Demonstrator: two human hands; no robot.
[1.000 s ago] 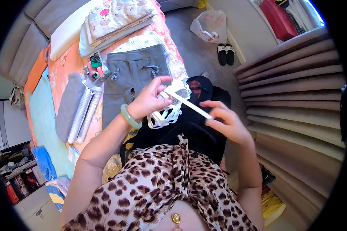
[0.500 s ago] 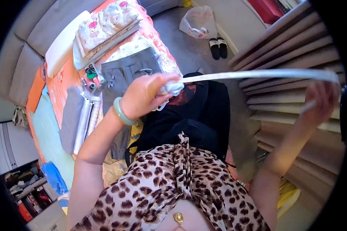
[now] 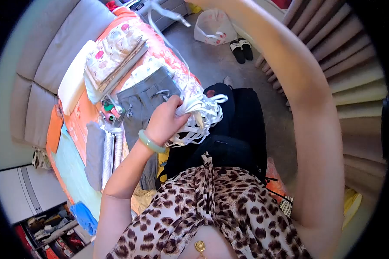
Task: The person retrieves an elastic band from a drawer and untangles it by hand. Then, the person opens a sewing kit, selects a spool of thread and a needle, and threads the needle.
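My left hand [image 3: 166, 121], with a pale green bangle at the wrist, is closed around a tangled bundle of white flat band [image 3: 201, 114] above my lap. From the bundle a loose length of band [image 3: 177, 52] rises toward the top edge, where it curls. My right forearm [image 3: 285, 52] stretches up and forward across the view, and its hand lies beyond the top edge. Grey trousers [image 3: 138, 101] lie on the bed behind the bundle. Beside them are a clear box of thread spools and scissors [image 3: 111, 113] and white rolls [image 3: 110, 151].
Folded patterned bedding [image 3: 112, 56] and a white pillow [image 3: 75, 77] rest on the bed. A white plastic bag [image 3: 214, 28] and black slippers [image 3: 241, 51] are on the floor. Curtains [image 3: 358, 95] hang at the right. An open drawer [image 3: 52, 233] is at lower left.
My right hand has swung out to the right, then up and forward out of view. The band's loose length now runs upward from the bundle. My left hand keeps its hold.
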